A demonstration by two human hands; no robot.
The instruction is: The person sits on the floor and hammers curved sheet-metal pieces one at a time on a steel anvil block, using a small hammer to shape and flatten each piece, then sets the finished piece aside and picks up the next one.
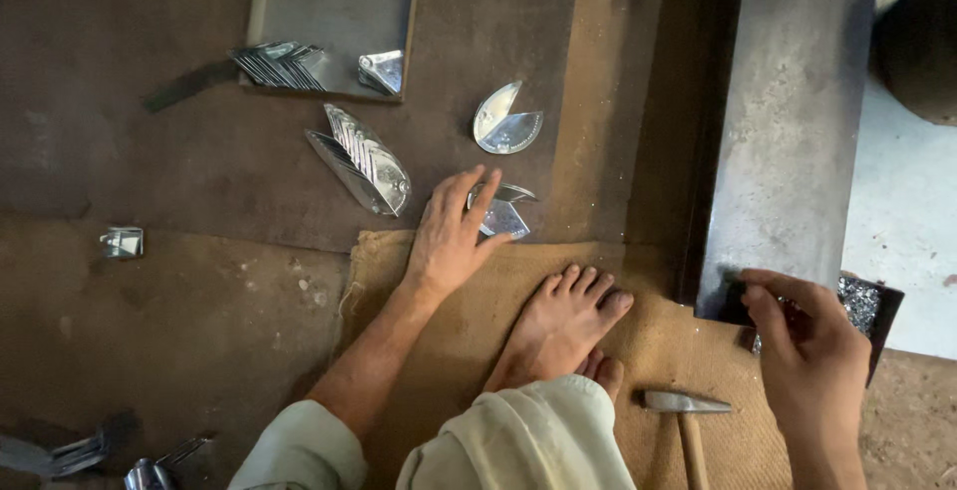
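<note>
Left hand point(451, 236) on metal piece point(501, 213)

Two hands point(454, 236) point(812, 350), one hammer point(686, 418), one steel block point(788, 121).

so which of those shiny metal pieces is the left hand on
The folded piece by the sacking's top edge, under the left hand's fingertips. The round one and the stacked wedges lie further up, untouched.

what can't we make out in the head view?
- Metal piece under the left hand: partly covered by the fingers.
- Small dark thing at the right hand: fingers hide it, kind unclear.
- Hammer: handle cut off by the bottom edge.
- Tools bottom left: dim, cut off.
</note>
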